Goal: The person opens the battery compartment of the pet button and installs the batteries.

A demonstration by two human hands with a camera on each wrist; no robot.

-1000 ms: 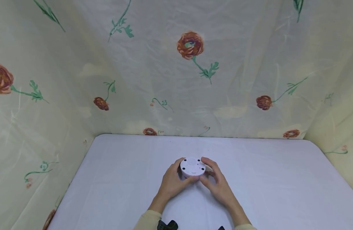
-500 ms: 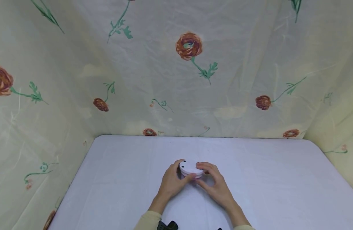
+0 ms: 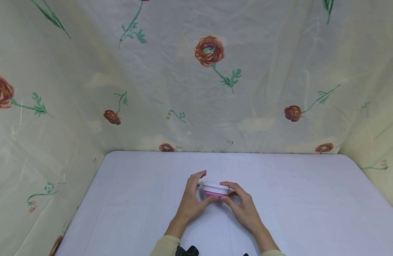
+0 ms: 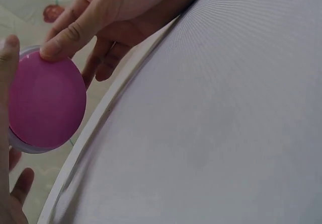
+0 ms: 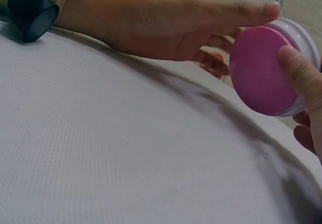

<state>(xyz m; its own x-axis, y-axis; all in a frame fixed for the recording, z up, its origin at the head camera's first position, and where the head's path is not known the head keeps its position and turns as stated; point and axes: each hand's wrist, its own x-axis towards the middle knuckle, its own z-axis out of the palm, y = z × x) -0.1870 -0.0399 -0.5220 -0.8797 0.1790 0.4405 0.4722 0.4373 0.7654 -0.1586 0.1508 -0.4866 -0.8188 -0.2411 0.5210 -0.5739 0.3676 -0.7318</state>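
A round push-button device point(image 3: 216, 189) with a white body and a pink domed face is tilted up between my hands; the pink side faces towards me and downward. My right hand point(image 3: 242, 205) pinches it, thumb on the pink face point(image 5: 261, 70) and fingers over the white rim point(image 5: 302, 38) and behind. At its left side my left hand point(image 3: 191, 202) is spread, with a straight thumb touching the edge and the index finger lifted apart from it. The left hand's other fingers point(image 5: 221, 45) extend behind the device. Its white underside is hidden.
A white-covered table point(image 3: 145, 199) with rounded far corners lies beneath the hands. Floral fabric point(image 3: 247, 106) hangs behind it and along both sides. A dark wrist strap point(image 5: 32, 10) sits on the left wrist.
The device has tipped: its white underside with black feet and speaker holes faced up, and now the pink side shows towards me. The left index finger has lifted off its rim.
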